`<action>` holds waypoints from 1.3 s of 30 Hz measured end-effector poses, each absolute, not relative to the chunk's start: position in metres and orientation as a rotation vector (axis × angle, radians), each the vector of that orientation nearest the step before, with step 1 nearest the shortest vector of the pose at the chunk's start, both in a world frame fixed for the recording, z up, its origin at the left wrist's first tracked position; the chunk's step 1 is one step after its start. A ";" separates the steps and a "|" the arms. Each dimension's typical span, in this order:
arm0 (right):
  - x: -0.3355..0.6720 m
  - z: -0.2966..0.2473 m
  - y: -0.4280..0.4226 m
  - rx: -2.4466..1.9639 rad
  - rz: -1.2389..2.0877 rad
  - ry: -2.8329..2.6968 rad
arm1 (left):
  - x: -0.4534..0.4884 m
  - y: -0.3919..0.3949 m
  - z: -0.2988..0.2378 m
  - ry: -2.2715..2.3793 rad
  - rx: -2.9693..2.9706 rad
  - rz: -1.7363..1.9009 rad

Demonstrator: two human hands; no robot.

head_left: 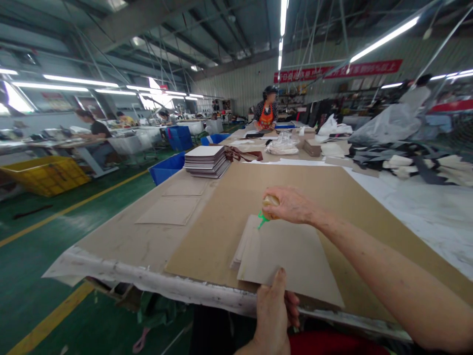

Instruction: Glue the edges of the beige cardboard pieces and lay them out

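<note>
My right hand (286,203) is wrapped round a small yellowish squeeze bottle (271,200), tipped so that its bright green nozzle (262,219) points down. The nozzle is at the far left corner of a beige cardboard panel (288,256); I cannot tell if it touches the surface. At the panel's near edge my left hand (273,308) grips it, thumb on top and fingers below. More panels (241,250) of the same kind show beneath it on the left. All of these lie on a large brown board (207,236).
A stack of panels (207,160) stands at the left back beside brown straps (246,154). Two flat sheets (168,210) lie on the left of the table. Blue bins (166,169) are beyond the left edge. Fabric scraps (417,160) are heaped at the right. A person in an orange apron (266,116) stands farther back.
</note>
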State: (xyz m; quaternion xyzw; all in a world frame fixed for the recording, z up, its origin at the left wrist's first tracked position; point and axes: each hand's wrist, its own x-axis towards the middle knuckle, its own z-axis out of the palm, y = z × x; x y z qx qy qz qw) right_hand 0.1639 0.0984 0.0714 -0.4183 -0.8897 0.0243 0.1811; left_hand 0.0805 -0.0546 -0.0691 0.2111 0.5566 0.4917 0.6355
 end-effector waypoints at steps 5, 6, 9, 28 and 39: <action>0.175 0.078 0.102 -1.243 0.072 -2.539 | 0.078 -0.052 -0.070 1.253 0.452 1.100; 0.181 0.078 0.103 -1.259 0.075 -2.540 | 0.078 -0.052 -0.070 1.253 0.459 1.103; 0.204 0.076 0.105 -1.316 0.085 -2.533 | 0.079 -0.053 -0.072 1.267 0.484 1.124; 0.298 0.066 0.080 -1.631 0.172 -2.347 | 0.074 -0.056 -0.063 1.303 0.503 1.088; 0.310 0.066 0.058 -1.628 0.296 -2.293 | 0.075 -0.054 -0.064 1.316 0.483 1.086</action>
